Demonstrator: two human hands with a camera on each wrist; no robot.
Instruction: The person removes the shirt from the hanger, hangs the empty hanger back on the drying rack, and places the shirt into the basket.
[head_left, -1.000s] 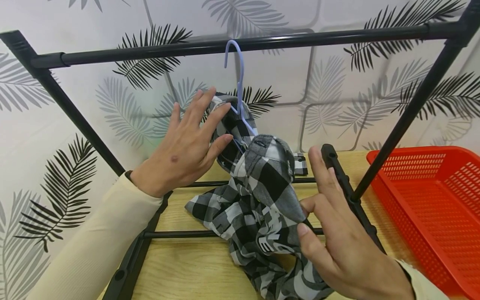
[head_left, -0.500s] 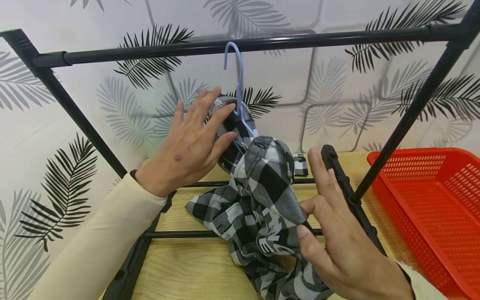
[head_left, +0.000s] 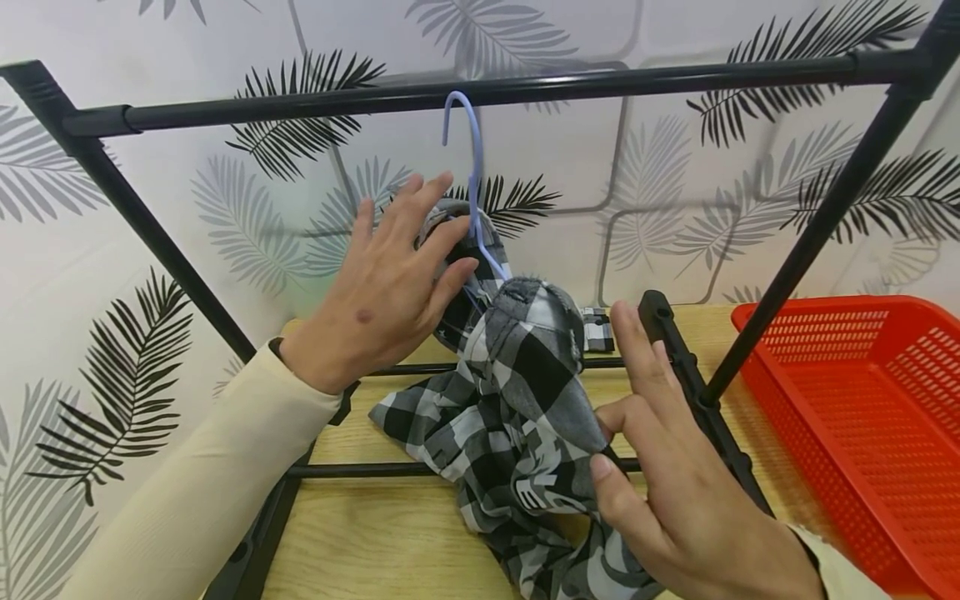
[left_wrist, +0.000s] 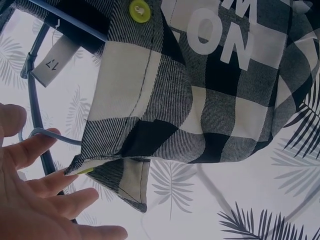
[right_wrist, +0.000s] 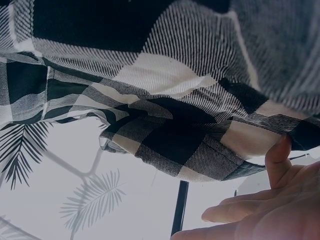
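Note:
A black, white and grey checked shirt (head_left: 532, 350) with white lettering hangs bunched on a light purple hanger (head_left: 476, 175). The hanger's hook overlaps the lower side of the black rail (head_left: 337, 102); whether it bears on the rail I cannot tell. My left hand (head_left: 382, 292) is by the collar, its fingers spread. In the left wrist view, a left fingertip (left_wrist: 47, 137) is at the hanger wire beside the collar (left_wrist: 120, 180). My right hand (head_left: 690, 492) pinches the shirt's edge between thumb and index finger, the other fingers extended. Cloth covers much of the hanger.
Black posts and crossbars of the rack frame the work, with the right post (head_left: 817, 208) near my right hand. A red plastic basket (head_left: 840, 417) stands at the right on the wooden tabletop (head_left: 360, 533). A leaf-patterned wall covering (head_left: 255, 208) is behind.
My left hand has shifted slightly right. The hanger's hook has dropped a little and moved slightly left against the rail. The right hand keeps its pinch on the shirt, almost still.

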